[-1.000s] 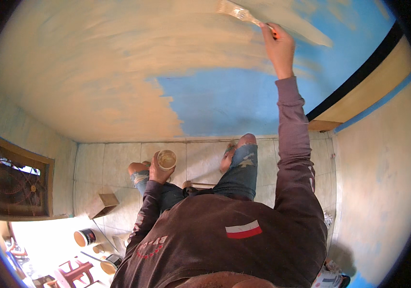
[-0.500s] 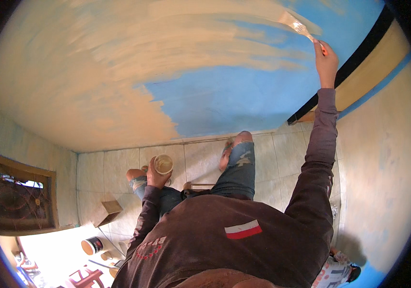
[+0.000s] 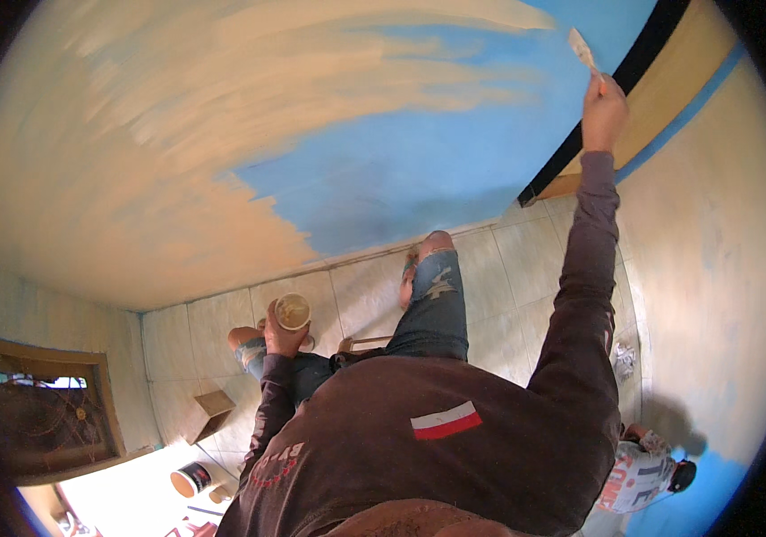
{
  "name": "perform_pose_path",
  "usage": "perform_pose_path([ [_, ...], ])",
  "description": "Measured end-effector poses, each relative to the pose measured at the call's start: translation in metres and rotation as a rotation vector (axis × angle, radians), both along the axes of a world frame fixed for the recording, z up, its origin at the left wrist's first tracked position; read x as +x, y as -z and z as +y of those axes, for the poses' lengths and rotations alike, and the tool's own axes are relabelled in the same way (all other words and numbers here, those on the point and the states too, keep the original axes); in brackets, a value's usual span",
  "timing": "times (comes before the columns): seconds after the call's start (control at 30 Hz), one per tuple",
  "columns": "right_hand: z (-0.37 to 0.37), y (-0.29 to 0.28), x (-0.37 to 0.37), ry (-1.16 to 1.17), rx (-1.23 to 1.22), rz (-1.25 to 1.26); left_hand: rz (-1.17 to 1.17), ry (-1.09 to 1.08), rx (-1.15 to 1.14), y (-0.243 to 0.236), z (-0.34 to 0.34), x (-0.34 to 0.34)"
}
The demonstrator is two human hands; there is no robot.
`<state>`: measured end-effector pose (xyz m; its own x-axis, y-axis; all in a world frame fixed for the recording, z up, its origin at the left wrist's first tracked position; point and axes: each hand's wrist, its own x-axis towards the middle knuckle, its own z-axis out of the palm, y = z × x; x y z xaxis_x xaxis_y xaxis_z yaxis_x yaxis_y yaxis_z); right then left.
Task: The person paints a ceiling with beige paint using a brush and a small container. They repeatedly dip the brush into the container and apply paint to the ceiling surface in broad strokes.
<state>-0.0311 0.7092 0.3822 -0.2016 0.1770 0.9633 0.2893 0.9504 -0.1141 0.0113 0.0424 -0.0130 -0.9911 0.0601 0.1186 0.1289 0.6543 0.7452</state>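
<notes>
The right hand (image 3: 604, 112) is raised with its grip closed around a paintbrush (image 3: 583, 47), whose bristles touch the blue wall (image 3: 419, 170) beside the tan painted area (image 3: 132, 152). The left hand (image 3: 283, 336) holds a small cup of tan paint (image 3: 293, 311) low over the tiled floor (image 3: 517, 268). A paint can (image 3: 191, 479) stands near the doorway.
</notes>
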Motion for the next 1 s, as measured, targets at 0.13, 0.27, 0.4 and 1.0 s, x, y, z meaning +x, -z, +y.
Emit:
perform_pose_path([
  [0.13, -0.046, 0.002, -0.026, 0.009, 0.053, -0.023, -0.023, -0.013, -0.004, -0.016, 0.004, 0.002],
  [0.27, -0.101, 0.005, -0.052, -0.055, 0.021, -0.012, -0.018, -0.005, 0.029, -0.019, 0.005, 0.002],
  [0.4, -0.152, -0.004, -0.061, -0.153, 0.033, 0.054, 0.023, -0.012, -0.003, -0.015, 0.004, 0.002],
  [1.0, -0.342, -0.026, -0.082, -1.011, -0.159, 0.067, 0.029, -0.016, 0.051, 0.007, -0.006, -0.004],
])
